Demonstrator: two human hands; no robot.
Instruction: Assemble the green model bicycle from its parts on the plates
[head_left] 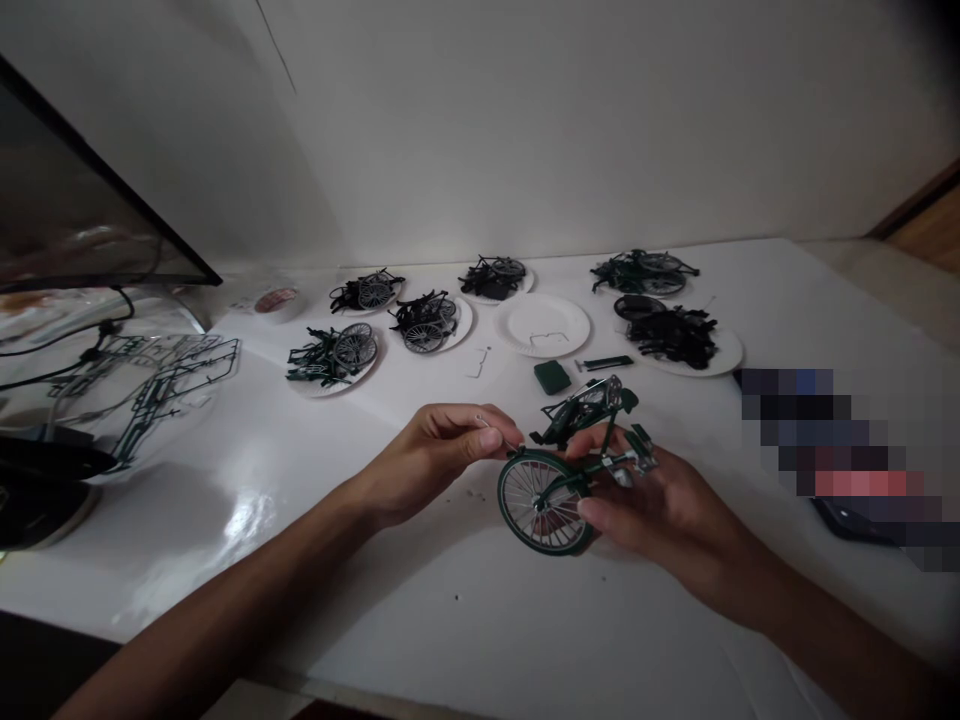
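Observation:
My right hand [664, 500] grips a small green model bicycle [541, 456] by its frame, with one spoked wheel turned toward my left. My left hand [446, 445] is closed in a pinch on a thin wire part [480, 419], whose end meets the wheel's green mudguard. Just beyond my hands lies another green bicycle piece [574, 412], partly hidden by the held model. Behind it sit a green box-like part [553, 377] and a dark narrow strip [609, 362]. A bent wire [478, 364] rests on the table nearby.
Several paper plates with dark model bicycle parts [356, 348] stand along the back. One white plate [517, 340] carries a bent wire. Empty-looking part sprues [180, 380] and a black object [45, 490] are at left, below a screen [82, 190]. A phone-like object [855, 525] lies right.

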